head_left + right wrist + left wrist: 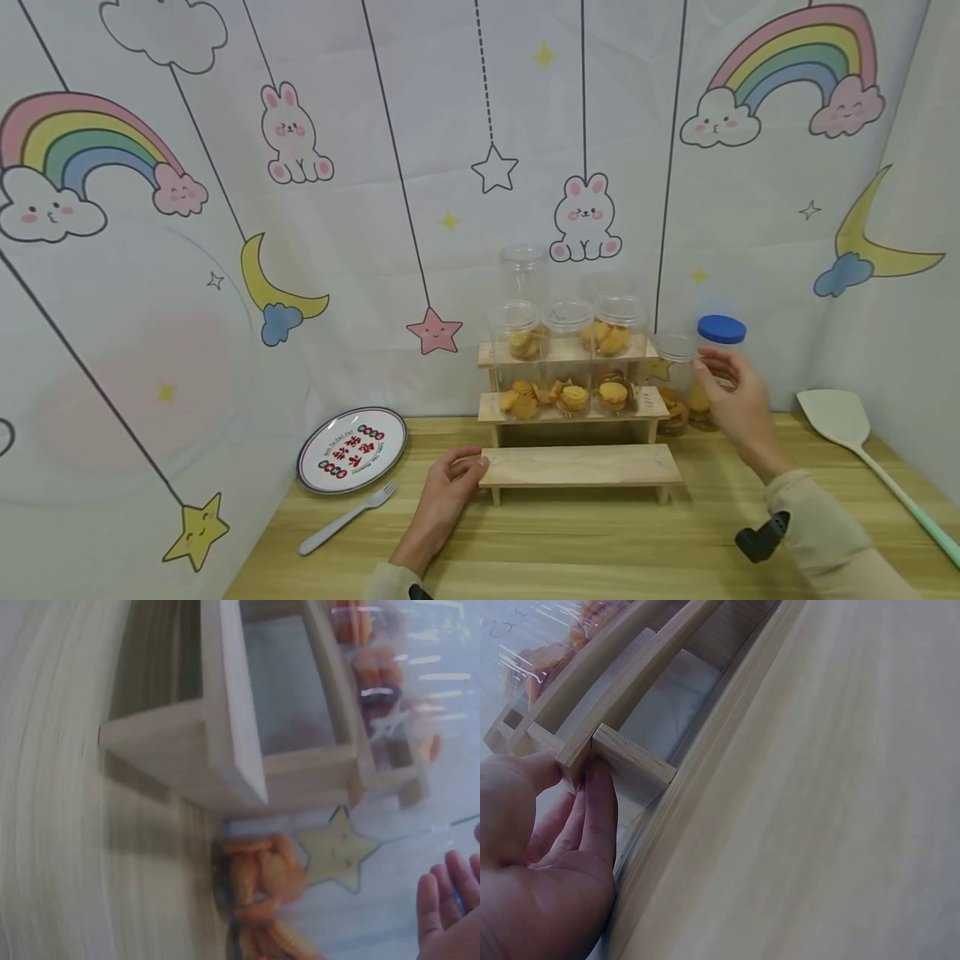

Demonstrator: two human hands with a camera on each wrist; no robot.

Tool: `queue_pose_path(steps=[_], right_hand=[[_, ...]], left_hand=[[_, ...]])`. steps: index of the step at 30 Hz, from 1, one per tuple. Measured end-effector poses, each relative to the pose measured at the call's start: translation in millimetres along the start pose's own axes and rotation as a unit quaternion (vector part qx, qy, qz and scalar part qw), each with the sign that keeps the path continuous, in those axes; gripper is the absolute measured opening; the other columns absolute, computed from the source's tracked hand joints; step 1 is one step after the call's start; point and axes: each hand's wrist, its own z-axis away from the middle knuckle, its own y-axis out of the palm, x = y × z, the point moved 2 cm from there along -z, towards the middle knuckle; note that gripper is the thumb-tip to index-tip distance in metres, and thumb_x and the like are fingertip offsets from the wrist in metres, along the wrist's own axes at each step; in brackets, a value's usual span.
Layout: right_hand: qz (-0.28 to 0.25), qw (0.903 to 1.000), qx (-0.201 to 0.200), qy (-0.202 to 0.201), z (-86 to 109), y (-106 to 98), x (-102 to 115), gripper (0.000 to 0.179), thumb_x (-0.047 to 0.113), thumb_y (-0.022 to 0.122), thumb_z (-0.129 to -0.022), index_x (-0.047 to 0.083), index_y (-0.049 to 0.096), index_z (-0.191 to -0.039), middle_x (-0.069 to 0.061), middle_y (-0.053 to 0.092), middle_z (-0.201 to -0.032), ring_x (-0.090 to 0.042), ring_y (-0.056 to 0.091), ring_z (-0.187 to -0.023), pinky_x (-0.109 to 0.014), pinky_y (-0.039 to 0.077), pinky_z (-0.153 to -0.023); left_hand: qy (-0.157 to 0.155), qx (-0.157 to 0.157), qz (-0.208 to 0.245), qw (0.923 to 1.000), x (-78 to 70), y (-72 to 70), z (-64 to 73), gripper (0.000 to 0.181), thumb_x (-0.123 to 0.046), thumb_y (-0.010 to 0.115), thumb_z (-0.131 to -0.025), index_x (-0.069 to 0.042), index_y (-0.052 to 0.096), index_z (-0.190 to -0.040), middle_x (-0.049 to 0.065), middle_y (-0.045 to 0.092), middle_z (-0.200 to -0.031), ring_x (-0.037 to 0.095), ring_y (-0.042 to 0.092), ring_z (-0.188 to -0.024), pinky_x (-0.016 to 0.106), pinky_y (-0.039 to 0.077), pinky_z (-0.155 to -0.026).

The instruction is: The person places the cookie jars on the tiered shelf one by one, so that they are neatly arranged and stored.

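Note:
My left hand (450,492) pinches the left end of the lowest step of a wooden tiered stand (581,465); in the left wrist view, the thumb and fingers lie on either side of the step's end (579,754). Right of the stand, my right hand (733,400) is raised with fingers apart beside a clear-lidded jar (677,348) of cookies and a blue-lidded jar (722,329). The right wrist view catches only some fingertips (429,907), relaxed, near the jars' cookies (262,876). Whether they touch the clear lid is hard to tell.
Clear jars (570,358) with cookies fill the stand's middle and top steps. On the left lie a plate (352,450) with red writing and a fork (348,518). A pale spatula (836,417) with a green handle lies at the right. A patterned cloth hangs behind.

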Motion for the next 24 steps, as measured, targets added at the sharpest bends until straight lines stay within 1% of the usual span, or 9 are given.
queue_pose_path(steps=[3, 6, 9, 11, 13, 15, 18, 21, 24], right_hand=[[0.007, 0.9993, -0.029, 0.024, -1.8, -8.4, -11.6, 0.051, 0.037, 0.065, -0.11, 0.002, 0.061, -0.147, 0.026, 0.061, -0.114, 0.01, 0.057, -0.106, -0.004, 0.047, -0.082], [0.014, 0.9967, -0.05, 0.062, -3.8, -16.8, -22.6, 0.056, 0.044, 0.066, -0.107, 0.005, 0.059, -0.147, 0.026, 0.059, -0.111, 0.009, 0.055, -0.103, -0.005, 0.047, -0.079], [0.032, 0.991, -0.068, 0.111, -6.5, -23.1, -32.7, 0.067, 0.052, 0.07, -0.103, 0.005, 0.054, -0.149, 0.016, 0.059, -0.116, 0.002, 0.055, -0.103, -0.008, 0.045, -0.078], [0.053, 0.9865, -0.066, 0.141, -8.4, -25.1, -39.0, 0.076, 0.053, 0.072, -0.101, 0.004, 0.047, -0.153, 0.003, 0.06, -0.126, -0.009, 0.057, -0.109, -0.014, 0.045, -0.081], [0.067, 0.9831, -0.048, 0.163, -10.1, -26.0, -45.5, 0.086, 0.054, 0.072, -0.101, 0.0, 0.038, -0.159, -0.015, 0.057, -0.141, -0.025, 0.057, -0.122, -0.027, 0.05, -0.094], [0.075, 0.9806, -0.02, 0.18, -11.8, -26.4, -51.9, 0.097, 0.055, 0.071, -0.101, -0.002, 0.027, -0.165, -0.029, 0.046, -0.158, -0.041, 0.05, -0.139, -0.046, 0.05, -0.109], [0.068, 0.9797, 0.029, 0.186, -15.4, -25.5, -61.4, 0.109, 0.058, 0.068, -0.103, -0.004, 0.009, -0.17, -0.037, 0.025, -0.171, -0.056, 0.03, -0.155, -0.072, 0.034, -0.122], [0.07, 0.9815, 0.062, 0.167, -20.2, -23.0, -67.9, 0.113, 0.057, 0.067, -0.104, -0.004, 0.001, -0.171, -0.038, 0.014, -0.175, -0.06, 0.021, -0.159, -0.076, 0.028, -0.123], [0.075, 0.9837, 0.078, 0.144, -23.8, -19.8, -70.6, 0.112, 0.053, 0.068, -0.104, -0.005, -0.001, -0.171, -0.038, 0.011, -0.175, -0.061, 0.02, -0.159, -0.075, 0.028, -0.123]], left_hand=[[0.0, -0.002, 0.0, 1.0, -0.8, -0.2, 0.9, 0.052, -0.027, 0.071, -0.107, 0.003, 0.058, -0.147, 0.018, 0.075, -0.126, 0.011, 0.07, -0.104, 0.026, 0.059, -0.087], [0.002, 0.0, -0.001, 1.0, -0.9, 0.2, 0.9, 0.052, -0.028, 0.07, -0.108, 0.004, 0.057, -0.148, 0.018, 0.075, -0.126, 0.012, 0.07, -0.104, 0.027, 0.06, -0.088], [0.003, 0.001, -0.002, 1.0, -1.1, 0.4, 1.4, 0.053, -0.028, 0.07, -0.108, 0.004, 0.057, -0.148, 0.019, 0.075, -0.127, 0.013, 0.07, -0.105, 0.028, 0.06, -0.088], [0.001, 0.001, -0.001, 1.0, -1.2, 0.0, 1.6, 0.053, -0.028, 0.07, -0.108, 0.004, 0.057, -0.148, 0.019, 0.075, -0.127, 0.013, 0.07, -0.105, 0.028, 0.06, -0.088], [0.0, 0.001, 0.0, 1.0, -1.4, -0.4, 1.7, 0.053, -0.028, 0.07, -0.108, 0.003, 0.057, -0.148, 0.019, 0.075, -0.127, 0.013, 0.07, -0.105, 0.027, 0.06, -0.088], [0.0, 0.001, 0.001, 1.0, -1.1, -0.6, 1.3, 0.053, -0.028, 0.071, -0.108, 0.003, 0.057, -0.148, 0.019, 0.075, -0.127, 0.012, 0.07, -0.104, 0.027, 0.06, -0.088], [-0.002, 0.001, 0.003, 1.0, -0.9, -0.9, 0.7, 0.053, -0.028, 0.071, -0.107, 0.003, 0.057, -0.148, 0.018, 0.075, -0.127, 0.011, 0.07, -0.104, 0.028, 0.06, -0.089], [-0.003, 0.0, 0.003, 1.0, -1.1, -0.8, 0.5, 0.053, -0.028, 0.071, -0.107, 0.003, 0.057, -0.147, 0.017, 0.075, -0.126, 0.011, 0.07, -0.104, 0.029, 0.06, -0.09], [-0.004, -0.002, 0.004, 1.0, -0.8, -0.6, 0.3, 0.052, -0.028, 0.071, -0.107, 0.003, 0.058, -0.147, 0.014, 0.076, -0.123, 0.01, 0.069, -0.103, 0.027, 0.059, -0.088]])
